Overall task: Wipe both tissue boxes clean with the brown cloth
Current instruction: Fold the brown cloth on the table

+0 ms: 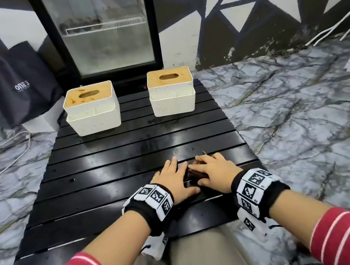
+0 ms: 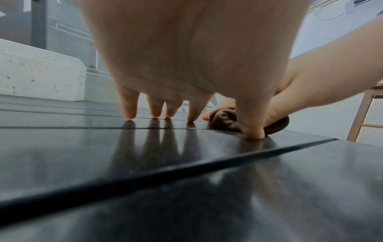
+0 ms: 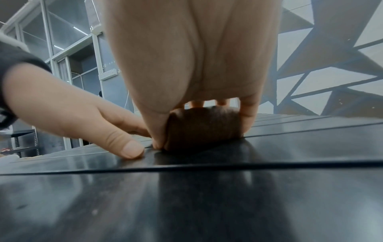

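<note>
**Ana:** Head view first: the brown cloth (image 1: 195, 170) sits bunched up on the near half of the black slatted bench (image 1: 109, 156), and the right hand (image 1: 216, 172) is draped right over it.

**Ben:** And the right wrist view backs that up. The cloth is a dark folded wad, thumb down one side, fingers (image 3: 247, 111) curled over the top and down the other. That's a proper grip on it.

**Ana:** Left hand (image 1: 176, 182)?

**Ben:** Just beside the cloth, spread flat. In the left wrist view its fingertips (image 2: 130, 114) stand straight down on the glossy slats and the thumb is planted too, right next to the wad. It holds nothing; the hand is simply resting there with fingers extended.

**Ana:** Now outward. Both tissue boxes are at the far end of the bench, well apart from the hands. The left tissue box (image 1: 92, 110) has a wooden lid that looks smeared with darker stains around the slot.

**Ben:** The right tissue box (image 1: 171, 94) has a similar wooden lid that looks cleaner. Both have speckled white bodies and stand upright.

**Ana:** Behind them is a glass-door fridge (image 1: 105, 33), with a dark bag (image 1: 8, 83) on the marble-pattern floor (image 1: 290, 102) to the left.
</note>
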